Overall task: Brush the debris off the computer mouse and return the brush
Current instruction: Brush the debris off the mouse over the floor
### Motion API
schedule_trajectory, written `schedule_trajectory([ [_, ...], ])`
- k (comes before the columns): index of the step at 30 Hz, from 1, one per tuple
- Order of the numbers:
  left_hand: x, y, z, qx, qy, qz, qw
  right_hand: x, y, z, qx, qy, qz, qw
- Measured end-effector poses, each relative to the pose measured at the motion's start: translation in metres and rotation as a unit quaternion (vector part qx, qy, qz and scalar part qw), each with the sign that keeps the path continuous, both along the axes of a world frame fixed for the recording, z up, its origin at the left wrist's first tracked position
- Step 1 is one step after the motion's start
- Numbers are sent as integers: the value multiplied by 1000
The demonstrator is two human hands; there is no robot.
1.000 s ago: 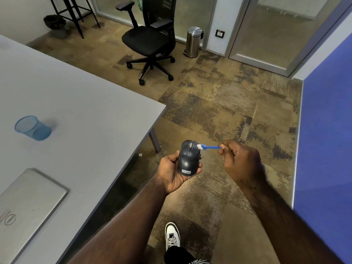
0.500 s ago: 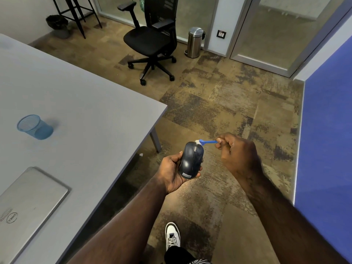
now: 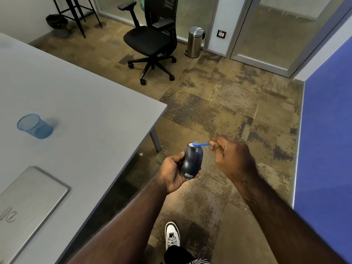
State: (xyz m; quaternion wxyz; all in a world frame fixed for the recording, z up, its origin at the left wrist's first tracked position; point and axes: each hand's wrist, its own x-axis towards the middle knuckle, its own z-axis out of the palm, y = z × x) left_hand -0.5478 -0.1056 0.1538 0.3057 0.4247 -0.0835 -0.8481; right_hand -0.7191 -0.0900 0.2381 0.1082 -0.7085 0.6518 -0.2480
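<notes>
The left hand is cradling the dark, rounded plastic computer mouse, fingers wrapped around its sides, tilting it over the floor. The right hand, just beside it, is pinching the slim blue-handled brush, whose white bristles are touching the mouse's far end. Doing this well probably means short, light strokes away from the palm, turning the mouse so seams face the bristles. The blue mesh cup is standing on the grey tabletop, well left of both hands.
</notes>
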Motion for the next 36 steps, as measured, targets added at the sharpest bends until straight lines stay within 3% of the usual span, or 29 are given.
schedule_trajectory([
  [6, -2, 3, -1, -1, -7, 8, 1000, 1, 7, 2, 32, 13, 58, 998],
  [11, -1, 4, -1, -5, -8, 11, 1000, -1, 7, 2, 12, 5, 24, 1000],
  [17, -3, 2, -1, -12, -6, 8, 1000, -4, 14, -1, 69, -4, 91, 993],
  [22, -1, 2, -3, 2, 17, 27, 999, -6, 23, -7, 35, -27, 60, 997],
  [25, 0, 1, -3, 6, 35, 42, 998, -2, 30, -10, 45, -20, 92, 995],
  [31, -2, 3, -2, 0, 35, 43, 998, -6, 24, -9, -8, -13, 1, 1000],
  [36, 1, 5, -5, 15, 37, 60, 997, -5, 33, -7, 49, -6, 111, 993],
])
